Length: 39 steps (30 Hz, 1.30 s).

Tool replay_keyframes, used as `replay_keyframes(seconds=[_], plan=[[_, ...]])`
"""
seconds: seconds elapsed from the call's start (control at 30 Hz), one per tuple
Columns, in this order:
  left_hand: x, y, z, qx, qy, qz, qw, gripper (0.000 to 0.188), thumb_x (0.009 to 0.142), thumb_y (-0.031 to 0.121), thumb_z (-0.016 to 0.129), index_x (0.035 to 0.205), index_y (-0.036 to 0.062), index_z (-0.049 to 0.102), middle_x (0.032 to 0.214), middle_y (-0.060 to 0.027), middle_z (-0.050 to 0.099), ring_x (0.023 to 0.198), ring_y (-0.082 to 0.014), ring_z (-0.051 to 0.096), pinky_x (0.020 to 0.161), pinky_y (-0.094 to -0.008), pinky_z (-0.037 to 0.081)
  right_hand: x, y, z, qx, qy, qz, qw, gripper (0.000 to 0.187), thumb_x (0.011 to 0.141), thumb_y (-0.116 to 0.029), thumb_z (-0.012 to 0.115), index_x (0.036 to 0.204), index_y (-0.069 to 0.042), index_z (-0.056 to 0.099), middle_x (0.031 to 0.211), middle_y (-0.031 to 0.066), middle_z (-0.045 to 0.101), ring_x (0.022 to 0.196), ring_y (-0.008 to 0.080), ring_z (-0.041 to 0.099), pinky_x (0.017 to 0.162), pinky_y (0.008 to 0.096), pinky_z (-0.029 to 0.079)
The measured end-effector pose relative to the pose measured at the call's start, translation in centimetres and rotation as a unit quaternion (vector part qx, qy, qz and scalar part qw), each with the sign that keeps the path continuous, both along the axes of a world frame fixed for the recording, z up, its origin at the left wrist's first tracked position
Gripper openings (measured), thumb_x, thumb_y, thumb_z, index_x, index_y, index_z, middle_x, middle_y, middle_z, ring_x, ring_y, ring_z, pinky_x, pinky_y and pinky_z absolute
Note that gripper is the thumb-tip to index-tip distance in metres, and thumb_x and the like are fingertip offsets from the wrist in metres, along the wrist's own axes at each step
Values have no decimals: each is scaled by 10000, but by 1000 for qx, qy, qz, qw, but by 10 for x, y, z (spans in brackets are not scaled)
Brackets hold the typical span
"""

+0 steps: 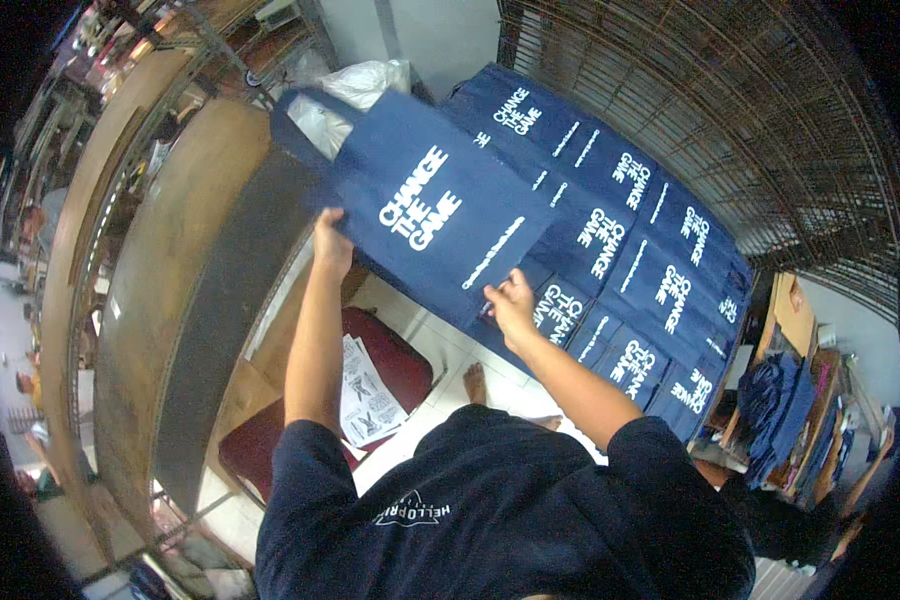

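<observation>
A navy blue tote bag (370, 165) with white lettering is spread out flat between my hands, its strap loop trailing at the far left. My left hand (332, 238) grips its near left edge. Lower on the right, my right hand (513, 305) pinches the near edge by the corner, thumb on top. Just beyond and to the right lie rows of similar printed navy tote bags (625, 210), overlapping one another. The held bag covers part of the closest ones.
Wire drying racks (670, 80) rise behind the bags. On my left stand curved-looking brown boards (195, 190). A maroon chair (400, 355) carries printed paper sheets (368, 400). White plastic (370, 80) lies at the back; folded dark cloth (775, 410) fills a shelf at right.
</observation>
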<state>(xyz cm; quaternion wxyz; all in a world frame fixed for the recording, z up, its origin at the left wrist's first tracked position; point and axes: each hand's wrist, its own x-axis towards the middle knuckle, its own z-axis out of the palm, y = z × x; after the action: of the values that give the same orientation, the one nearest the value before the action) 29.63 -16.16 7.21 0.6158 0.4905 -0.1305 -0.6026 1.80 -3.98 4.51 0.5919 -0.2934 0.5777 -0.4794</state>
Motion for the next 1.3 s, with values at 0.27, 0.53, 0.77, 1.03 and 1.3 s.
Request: replay_keyframes(seconds=[0.27, 0.53, 0.77, 1.03, 1.3], plan=[[43, 24, -166, 169, -150, -50, 973, 408, 672, 37, 516, 1063, 129, 448, 934, -46, 504, 747, -170, 502, 603, -309, 438, 14, 0, -93, 123, 157, 13, 980, 529, 734, -27, 644, 1203, 4, 401, 805, 104, 586, 683, 149, 577, 522, 267, 485], [35, 16, -151, 125, -202, -44, 970, 399, 709, 11, 503, 1091, 112, 443, 834, -26, 506, 722, -142, 515, 591, -276, 455, 8, -10, -79, 139, 117, -3, 983, 466, 743, 8, 635, 1150, 14, 408, 821, 107, 554, 677, 165, 573, 535, 272, 515], [26, 16, -138, 116, -202, -51, 971, 557, 722, 13, 539, 1248, 92, 372, 838, -31, 525, 737, -140, 523, 606, -276, 470, 5, -11, -87, 151, 122, -3, 981, 442, 740, -5, 648, 1122, 2, 425, 814, 116, 578, 637, 154, 580, 518, 264, 499], [27, 19, -137, 107, -205, -61, 971, 656, 740, -1, 529, 1327, 112, 258, 932, -48, 500, 777, -143, 515, 629, -276, 473, -28, 1, -94, 75, 181, -10, 981, 414, 783, -108, 643, 1133, -38, 432, 745, 77, 585, 632, 126, 566, 513, 257, 439], [28, 16, -140, 106, -210, -88, 968, 703, 762, 7, 525, 1372, 147, 205, 1021, -63, 482, 861, -159, 498, 714, -297, 463, -89, 34, -76, 111, 147, -60, 981, 377, 821, -141, 611, 1147, -76, 434, 793, 57, 584, 659, 107, 549, 544, 240, 419]])
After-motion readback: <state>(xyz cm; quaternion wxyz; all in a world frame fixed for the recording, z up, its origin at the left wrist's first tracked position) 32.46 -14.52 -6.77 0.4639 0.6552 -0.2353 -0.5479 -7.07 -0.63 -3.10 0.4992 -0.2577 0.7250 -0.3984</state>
